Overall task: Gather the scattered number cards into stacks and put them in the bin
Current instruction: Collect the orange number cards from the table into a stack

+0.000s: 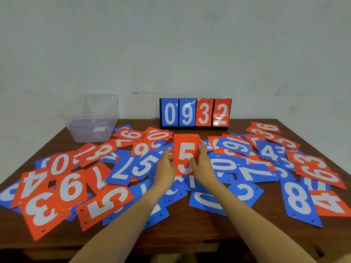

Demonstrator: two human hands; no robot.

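Observation:
Between both hands stands a small stack of red cards point(186, 147) with a white 5 on its face, held upright above the middle of the table. My left hand point(166, 168) grips the stack's left edge and my right hand point(201, 166) grips its right edge. Several red and blue number cards point(121, 169) lie scattered and overlapping across the brown table point(190, 232). The clear plastic bin point(91, 122) sits at the far left corner, with nothing but a small label showing inside.
A black flip scoreboard point(195, 112) showing 0 9 3 2 stands at the table's far edge against the pale wall. Cards reach close to the left and right table edges. A bare strip of wood runs along the near edge.

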